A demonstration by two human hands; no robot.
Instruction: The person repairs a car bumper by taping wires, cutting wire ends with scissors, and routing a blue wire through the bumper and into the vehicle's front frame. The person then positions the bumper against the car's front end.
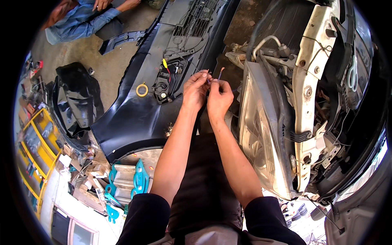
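My left hand [197,89] and my right hand [219,97] are close together over the edge of a large black bumper cover [122,118]. The fingers of both are pinched on thin electrical wires. One dark wire [220,75] sticks up past my right hand, its end copper-coloured. A short reddish tip shows above my left fingertips; the join between the fingers is too small to make out. Left of my hands, a lamp unit [173,81] with red and yellow wire is set in the bumper cover. A roll of yellow tape [142,90] lies on it.
A car's front end stands at right, with a headlight [261,139], a pale metal crossbar [306,81] and pale-handled scissors [352,75]. At left are a black plastic liner [77,96], a yellow frame [36,151] and a teal step stool [140,177]. Another person's sleeve [81,26] shows far left.
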